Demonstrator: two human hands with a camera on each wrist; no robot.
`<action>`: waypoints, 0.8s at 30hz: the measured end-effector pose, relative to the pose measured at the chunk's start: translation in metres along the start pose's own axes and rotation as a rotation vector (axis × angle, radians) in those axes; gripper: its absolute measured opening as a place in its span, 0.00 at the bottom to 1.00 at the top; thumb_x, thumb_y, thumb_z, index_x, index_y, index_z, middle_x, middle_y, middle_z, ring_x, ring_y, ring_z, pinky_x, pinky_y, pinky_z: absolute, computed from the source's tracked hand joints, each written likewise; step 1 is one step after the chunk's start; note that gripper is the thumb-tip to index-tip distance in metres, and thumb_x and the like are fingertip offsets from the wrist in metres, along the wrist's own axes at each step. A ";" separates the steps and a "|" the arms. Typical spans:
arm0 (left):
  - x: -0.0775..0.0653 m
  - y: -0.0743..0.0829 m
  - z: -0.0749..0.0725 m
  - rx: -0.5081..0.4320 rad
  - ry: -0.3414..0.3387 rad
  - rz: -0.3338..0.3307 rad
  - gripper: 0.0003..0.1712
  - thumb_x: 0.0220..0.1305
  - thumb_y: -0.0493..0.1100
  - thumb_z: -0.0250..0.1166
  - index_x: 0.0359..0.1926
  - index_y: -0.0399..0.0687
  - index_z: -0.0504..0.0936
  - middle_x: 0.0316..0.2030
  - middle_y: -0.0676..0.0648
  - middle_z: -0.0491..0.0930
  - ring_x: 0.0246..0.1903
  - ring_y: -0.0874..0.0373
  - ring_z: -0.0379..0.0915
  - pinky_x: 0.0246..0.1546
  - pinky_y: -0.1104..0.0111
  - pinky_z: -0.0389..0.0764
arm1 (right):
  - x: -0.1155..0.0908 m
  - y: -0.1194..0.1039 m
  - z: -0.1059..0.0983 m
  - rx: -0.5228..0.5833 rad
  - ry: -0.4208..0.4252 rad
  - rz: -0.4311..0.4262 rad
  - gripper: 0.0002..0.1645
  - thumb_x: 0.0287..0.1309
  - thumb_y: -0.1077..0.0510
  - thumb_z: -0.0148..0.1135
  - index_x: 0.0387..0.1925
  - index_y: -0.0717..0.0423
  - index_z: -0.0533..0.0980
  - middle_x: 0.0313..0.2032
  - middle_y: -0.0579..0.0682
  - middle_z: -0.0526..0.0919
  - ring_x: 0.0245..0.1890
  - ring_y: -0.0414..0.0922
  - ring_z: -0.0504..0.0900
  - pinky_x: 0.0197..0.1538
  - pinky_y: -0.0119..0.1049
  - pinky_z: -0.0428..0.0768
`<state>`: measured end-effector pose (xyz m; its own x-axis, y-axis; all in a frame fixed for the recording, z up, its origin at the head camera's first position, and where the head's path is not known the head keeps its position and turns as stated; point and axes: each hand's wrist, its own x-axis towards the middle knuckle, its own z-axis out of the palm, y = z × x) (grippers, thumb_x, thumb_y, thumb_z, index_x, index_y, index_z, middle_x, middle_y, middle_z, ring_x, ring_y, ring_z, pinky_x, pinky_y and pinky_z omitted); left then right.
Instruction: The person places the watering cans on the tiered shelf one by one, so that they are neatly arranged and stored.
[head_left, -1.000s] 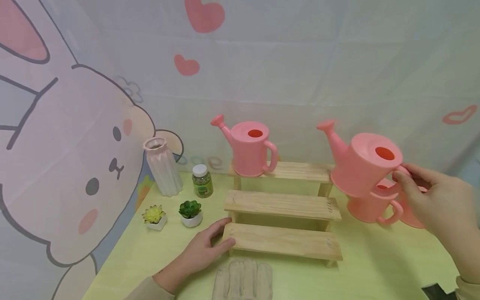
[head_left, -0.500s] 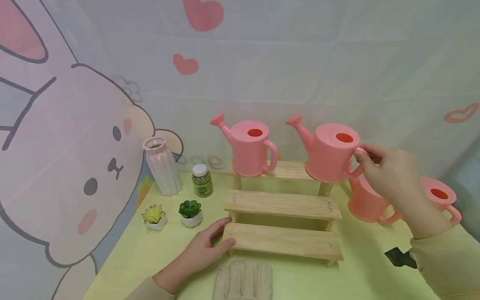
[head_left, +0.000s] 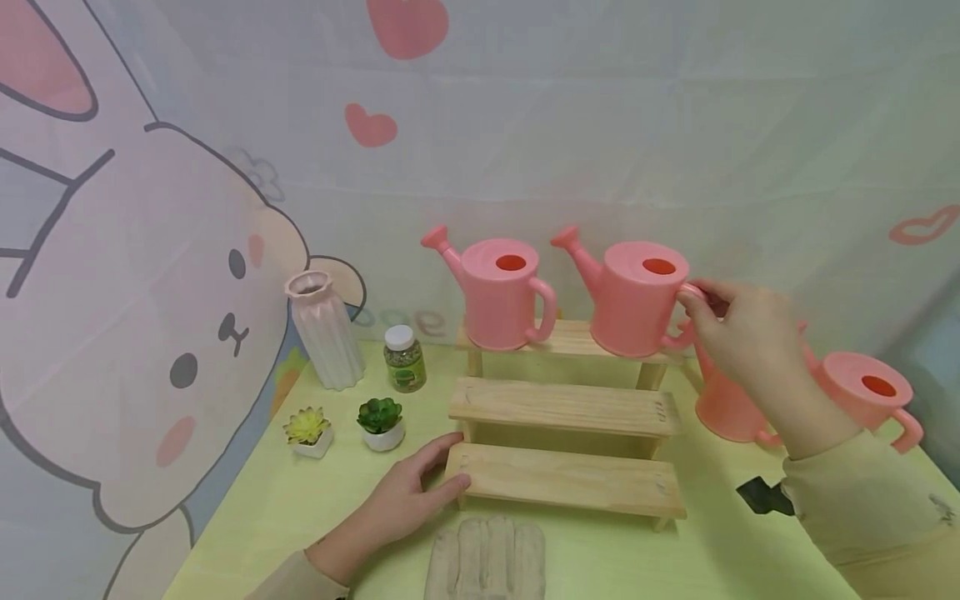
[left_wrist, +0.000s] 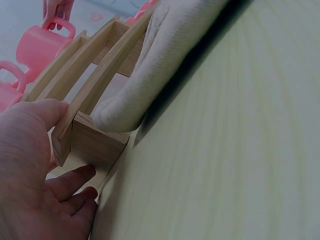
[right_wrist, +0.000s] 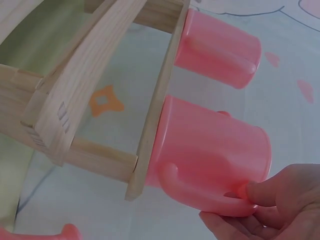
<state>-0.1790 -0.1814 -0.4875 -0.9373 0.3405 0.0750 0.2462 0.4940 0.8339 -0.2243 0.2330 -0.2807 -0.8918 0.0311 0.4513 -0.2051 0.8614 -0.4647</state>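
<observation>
A pink watering can [head_left: 637, 292] stands at the right part of the top step of a three-step wooden stand [head_left: 562, 406]. My right hand [head_left: 746, 333] pinches its handle between thumb and fingers, as the right wrist view also shows on the can [right_wrist: 210, 150]. To its left on that step is a second pink watering can [head_left: 498, 296], upright, spout leftward. My left hand [head_left: 408, 492] holds the left end of the lowest step; in the left wrist view the thumb lies against the plank [left_wrist: 95, 75] and the fingers reach the side below.
Two more pink cans, a nearer one [head_left: 862, 387] and one partly hidden [head_left: 727, 408], stand right of the stand. At left are a ribbed vase [head_left: 326, 333], a lidded jar [head_left: 405, 362] and two potted succulents [head_left: 382, 425]. A plank-like slab [head_left: 487, 562] lies in front.
My right hand has carried the watering can leftward from beyond the stand's right end and brought it down onto the top step. The left hand stays in place.
</observation>
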 end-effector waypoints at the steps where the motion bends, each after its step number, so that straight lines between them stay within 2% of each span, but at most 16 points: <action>1: 0.000 0.000 0.000 0.001 0.001 -0.002 0.35 0.67 0.63 0.66 0.73 0.68 0.68 0.69 0.51 0.76 0.73 0.56 0.67 0.75 0.53 0.66 | 0.000 -0.001 0.001 0.006 0.003 -0.001 0.29 0.72 0.38 0.55 0.61 0.51 0.81 0.42 0.57 0.90 0.46 0.56 0.86 0.40 0.43 0.76; 8: 0.000 -0.002 0.000 -0.002 -0.001 -0.006 0.35 0.67 0.63 0.66 0.72 0.68 0.68 0.69 0.52 0.75 0.73 0.57 0.66 0.75 0.54 0.66 | 0.001 0.000 0.007 0.031 0.019 0.010 0.29 0.71 0.36 0.56 0.62 0.49 0.81 0.46 0.57 0.90 0.48 0.56 0.87 0.41 0.43 0.77; 17: -0.001 -0.003 0.001 -0.002 0.006 -0.010 0.35 0.67 0.63 0.66 0.72 0.69 0.68 0.69 0.52 0.75 0.73 0.56 0.67 0.75 0.55 0.67 | 0.001 0.001 0.011 0.058 0.024 0.030 0.31 0.70 0.34 0.55 0.63 0.47 0.80 0.51 0.57 0.89 0.52 0.58 0.86 0.47 0.52 0.78; 21: -0.001 -0.003 0.001 0.011 0.007 -0.005 0.36 0.67 0.63 0.66 0.73 0.66 0.68 0.68 0.53 0.76 0.72 0.57 0.67 0.75 0.56 0.67 | 0.001 0.002 0.011 0.070 0.015 0.045 0.32 0.70 0.33 0.55 0.63 0.47 0.79 0.51 0.58 0.89 0.53 0.58 0.86 0.47 0.50 0.77; 24: 0.000 -0.001 0.000 0.017 0.006 0.008 0.37 0.68 0.63 0.66 0.73 0.63 0.68 0.68 0.53 0.77 0.72 0.57 0.68 0.75 0.55 0.68 | 0.001 0.002 0.011 0.071 0.015 0.053 0.34 0.70 0.32 0.55 0.64 0.48 0.79 0.50 0.58 0.89 0.53 0.58 0.86 0.45 0.44 0.77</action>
<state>-0.1792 -0.1819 -0.4884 -0.9368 0.3393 0.0852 0.2578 0.5051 0.8236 -0.2305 0.2296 -0.2897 -0.8964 0.0838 0.4352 -0.1861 0.8201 -0.5411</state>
